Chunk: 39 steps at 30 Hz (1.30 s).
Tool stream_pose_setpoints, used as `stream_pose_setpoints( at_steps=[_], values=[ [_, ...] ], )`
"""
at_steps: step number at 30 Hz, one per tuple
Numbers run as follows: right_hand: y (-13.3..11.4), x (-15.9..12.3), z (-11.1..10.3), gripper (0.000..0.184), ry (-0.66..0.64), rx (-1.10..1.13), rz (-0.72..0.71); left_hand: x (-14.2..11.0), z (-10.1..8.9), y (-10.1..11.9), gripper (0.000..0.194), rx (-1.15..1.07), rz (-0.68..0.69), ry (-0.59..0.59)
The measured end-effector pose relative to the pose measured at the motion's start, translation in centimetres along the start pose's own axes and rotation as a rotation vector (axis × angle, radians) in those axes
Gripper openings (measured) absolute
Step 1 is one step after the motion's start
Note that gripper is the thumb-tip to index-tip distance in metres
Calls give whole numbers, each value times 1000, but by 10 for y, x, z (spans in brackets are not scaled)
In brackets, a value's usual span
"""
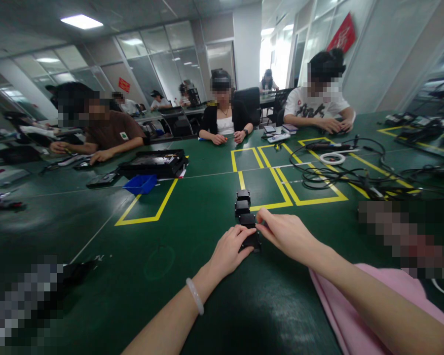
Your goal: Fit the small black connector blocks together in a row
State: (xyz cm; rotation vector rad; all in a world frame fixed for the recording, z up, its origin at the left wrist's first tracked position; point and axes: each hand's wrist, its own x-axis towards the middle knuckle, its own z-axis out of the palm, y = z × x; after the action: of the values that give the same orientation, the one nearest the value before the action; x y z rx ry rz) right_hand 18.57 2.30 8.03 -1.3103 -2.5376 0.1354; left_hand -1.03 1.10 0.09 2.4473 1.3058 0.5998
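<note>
Several small black box-shaped parts (243, 203) stand in a short row on the green table (192, 207), running away from me. My left hand (230, 251), with a pale bracelet on the wrist, grips the nearest black part (252, 240) from the left with curled fingers. My right hand (286, 234) comes in from the right and pinches the top of the same part with thumb and fingers. Most of that part is hidden between my hands.
Yellow tape rectangles (281, 185) mark the table. A blue bin (140, 184) and a black tray (153, 162) lie at the left. Tangled cables (340, 175) and a white ring (332, 158) lie at the right. Three people sit across the table. A pink sleeve (355, 301) lies under my right arm.
</note>
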Motion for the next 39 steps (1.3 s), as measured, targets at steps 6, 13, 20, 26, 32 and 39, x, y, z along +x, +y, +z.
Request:
stream_pose_setpoints(
  at_steps=[6,13,20,26,32,39],
  values=[
    [-2,-2,-3,6,-5,26,-21,0,-1,1,42,2,-1,-3],
    [-4,-1,-4,12,-25,23,-18,0,0,1,42,-1,-6,2],
    [-4,-2,-5,5,-40,34,-18,0,-1,1,44,-3,-5,-3],
    [-4,-3,-3,6,-36,43,-52,0,0,0,43,-4,-2,-7],
    [-5,-1,-3,16,-36,13,-38,1,0,1,40,1,-3,-12],
    [-4,-1,-2,8,-31,21,-30,0,0,1,45,-7,1,-4]
  ],
)
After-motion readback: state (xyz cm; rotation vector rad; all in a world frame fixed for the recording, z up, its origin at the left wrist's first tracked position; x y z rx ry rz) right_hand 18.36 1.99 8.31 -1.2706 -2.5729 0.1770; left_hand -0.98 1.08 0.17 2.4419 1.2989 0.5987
